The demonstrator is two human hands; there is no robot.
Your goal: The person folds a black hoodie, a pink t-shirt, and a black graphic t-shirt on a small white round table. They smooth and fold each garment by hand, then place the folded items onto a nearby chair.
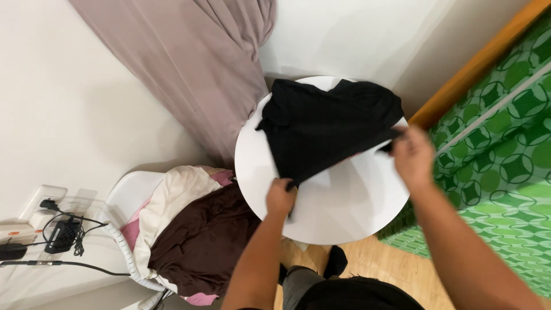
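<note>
White plastic laundry basket [123, 241] stands at the left on the floor; inside it lie a dark brown cloth [201, 244], a cream cloth [172, 198] and some pink fabric. To its right, the left hand [280, 197] is closed, pinching the lower corner of a black fabric garment [327, 126]. This garment lies spread over a round white table [344, 201]. The right hand [412, 154], fingers closed, grips the garment's right edge.
</note>
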